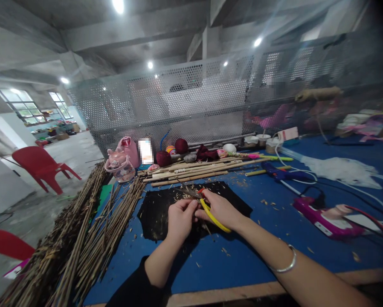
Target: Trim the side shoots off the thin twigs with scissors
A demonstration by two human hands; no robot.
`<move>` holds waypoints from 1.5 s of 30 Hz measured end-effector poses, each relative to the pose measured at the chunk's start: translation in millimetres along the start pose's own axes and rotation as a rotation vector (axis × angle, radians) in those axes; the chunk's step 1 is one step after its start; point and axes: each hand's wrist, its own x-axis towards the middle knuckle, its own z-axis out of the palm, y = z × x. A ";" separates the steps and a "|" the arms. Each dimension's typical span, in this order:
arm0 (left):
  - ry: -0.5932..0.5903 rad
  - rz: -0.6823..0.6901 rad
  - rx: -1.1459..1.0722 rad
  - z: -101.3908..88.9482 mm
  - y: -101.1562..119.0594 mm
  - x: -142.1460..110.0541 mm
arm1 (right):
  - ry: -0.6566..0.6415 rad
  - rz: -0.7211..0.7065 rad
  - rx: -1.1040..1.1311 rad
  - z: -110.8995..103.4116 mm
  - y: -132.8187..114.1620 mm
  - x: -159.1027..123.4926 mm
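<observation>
Over a black cloth [156, 209] strewn with wood shavings, my two hands meet. My right hand [221, 209] is closed round a pair of yellow-handled shears [212, 214], whose dark blades point away to the left. My left hand [181, 217] is pinched, thumb against fingers, right beside the blades; what it holds is too small and hidden to name. A thin stick end [207, 228] shows just below the hands. Behind the cloth lie several long peeled sticks [191, 172].
Bundles of thin twigs [105, 234] cover the table's left side. A pink cup [119, 168], a lit phone [146, 151] and dark red yarn balls [181, 146] stand at the back. On the right are a blue glue gun [284, 172], a magenta power strip [326, 219] and cables.
</observation>
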 end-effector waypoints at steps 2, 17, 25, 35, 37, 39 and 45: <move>-0.002 -0.008 -0.003 0.2 0.4 -0.2 | -0.025 0.024 -0.017 -0.2 0.2 0.3; -0.004 0.011 -0.007 -2.1 -3.1 0.8 | -0.058 0.092 -0.034 -1.8 -0.3 3.4; 0.017 0.023 0.039 -4.3 -3.6 2.2 | -0.046 0.047 -0.111 -3.9 -0.6 0.2; -0.026 0.019 0.109 -2.9 -8.6 2.1 | -0.055 0.051 -0.057 0.1 3.0 0.9; -0.027 0.039 0.109 -3.0 -6.8 1.4 | -0.065 0.063 -0.048 0.2 1.0 0.7; -0.019 0.058 0.101 -3.1 -5.2 0.6 | -0.059 0.058 -0.036 1.1 -0.3 0.6; 0.002 0.093 0.102 -3.3 -3.8 -1.0 | -0.033 0.057 -0.004 6.4 3.4 1.4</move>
